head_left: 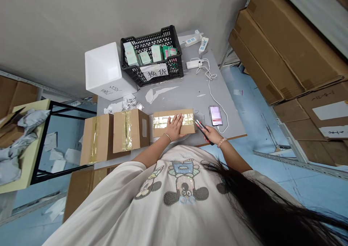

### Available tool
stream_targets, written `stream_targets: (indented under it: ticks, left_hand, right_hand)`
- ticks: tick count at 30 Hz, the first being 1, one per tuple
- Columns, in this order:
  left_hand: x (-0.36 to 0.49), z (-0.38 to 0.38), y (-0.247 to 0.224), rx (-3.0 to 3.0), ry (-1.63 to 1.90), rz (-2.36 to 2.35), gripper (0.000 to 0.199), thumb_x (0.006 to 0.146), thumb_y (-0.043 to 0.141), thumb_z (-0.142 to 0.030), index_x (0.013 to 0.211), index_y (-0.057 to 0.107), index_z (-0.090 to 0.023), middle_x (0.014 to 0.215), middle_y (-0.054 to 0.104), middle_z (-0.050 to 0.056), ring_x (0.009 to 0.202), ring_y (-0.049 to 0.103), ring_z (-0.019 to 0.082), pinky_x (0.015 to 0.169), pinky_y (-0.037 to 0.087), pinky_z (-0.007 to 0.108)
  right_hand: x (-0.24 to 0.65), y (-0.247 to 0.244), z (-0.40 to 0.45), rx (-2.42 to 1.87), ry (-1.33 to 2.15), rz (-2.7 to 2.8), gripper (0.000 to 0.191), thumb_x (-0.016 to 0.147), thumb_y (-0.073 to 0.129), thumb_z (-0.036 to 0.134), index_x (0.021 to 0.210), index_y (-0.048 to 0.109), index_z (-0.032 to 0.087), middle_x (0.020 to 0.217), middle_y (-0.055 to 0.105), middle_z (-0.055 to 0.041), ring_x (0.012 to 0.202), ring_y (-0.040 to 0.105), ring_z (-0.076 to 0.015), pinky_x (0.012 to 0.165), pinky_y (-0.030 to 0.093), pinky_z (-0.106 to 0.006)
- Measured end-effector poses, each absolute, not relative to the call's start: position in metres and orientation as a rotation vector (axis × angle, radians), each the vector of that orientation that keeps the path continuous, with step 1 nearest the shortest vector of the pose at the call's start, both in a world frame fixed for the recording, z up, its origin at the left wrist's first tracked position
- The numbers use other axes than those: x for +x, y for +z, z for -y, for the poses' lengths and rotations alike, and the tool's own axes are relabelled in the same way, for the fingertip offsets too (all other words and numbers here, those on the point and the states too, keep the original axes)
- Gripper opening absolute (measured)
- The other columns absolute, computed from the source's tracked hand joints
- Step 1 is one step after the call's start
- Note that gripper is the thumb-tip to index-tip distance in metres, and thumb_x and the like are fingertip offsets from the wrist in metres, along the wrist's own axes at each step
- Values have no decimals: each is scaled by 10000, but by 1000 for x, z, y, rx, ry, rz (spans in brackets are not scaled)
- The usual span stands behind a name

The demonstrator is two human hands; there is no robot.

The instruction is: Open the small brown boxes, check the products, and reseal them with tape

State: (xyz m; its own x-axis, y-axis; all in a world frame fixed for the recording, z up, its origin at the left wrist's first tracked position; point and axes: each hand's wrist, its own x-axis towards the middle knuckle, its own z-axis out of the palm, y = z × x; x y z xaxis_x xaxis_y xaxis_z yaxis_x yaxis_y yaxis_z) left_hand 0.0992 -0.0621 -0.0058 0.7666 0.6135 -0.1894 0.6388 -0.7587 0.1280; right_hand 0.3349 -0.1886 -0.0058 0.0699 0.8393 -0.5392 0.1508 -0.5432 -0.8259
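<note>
Your left hand (174,128) lies flat and open on the taped cardboard carton (187,116), which looks stiff and light; its tape may be slick, so take it by the bare edges. Your right hand (212,135), just beside the carton, is clamped around 2 marker pens (201,128). Under the carton is a grey table (190,94), with a black plastic crate (152,39) beyond it.

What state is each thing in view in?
box, lying flat, taped across top
left hand, open, flat on box
right hand, gripping red-and-black tool
cartons, taped, beside box
crate, holding small boxes
phone, screen lit, cable attached
</note>
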Motion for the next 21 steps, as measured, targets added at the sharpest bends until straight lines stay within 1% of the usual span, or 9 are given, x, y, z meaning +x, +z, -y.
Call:
stream_targets:
  ticks: [8,13,17,21]
  left_hand:
    - [99,61,-7,2785,-191,-996,1059,799,476,-733,1574,106,-113,1623,153,186,1512,70,338,1194,-7,544]
    - [99,58,-10,2790,-175,-1001,1047,813,456,-734,1575,95,-113,1623,148,190,1513,69,331,1191,-13,541]
    - [99,55,-15,2795,-137,-999,1069,805,452,-754,1575,88,-108,1620,161,192,1512,70,337,1187,-2,552]
    - [98,53,-17,2803,-120,-986,1114,772,486,-778,1575,97,-111,1615,181,197,1509,72,353,1186,17,556]
  right_hand:
    - [332,-13,195,-1756,1524,967,257,947,480,468,934,516,214,487,538,69,344,501,-113,337,375,-193]
    - [328,-17,205,-1753,1525,1005,256,942,478,472,889,495,222,492,538,68,344,494,-110,340,368,-194]
    - [316,-20,219,-1727,1555,1052,290,931,482,503,867,501,221,496,545,60,357,496,-108,343,364,-192]
    - [312,-23,233,-1766,1472,1001,360,920,454,568,851,508,219,528,568,46,374,514,-115,355,380,-204]
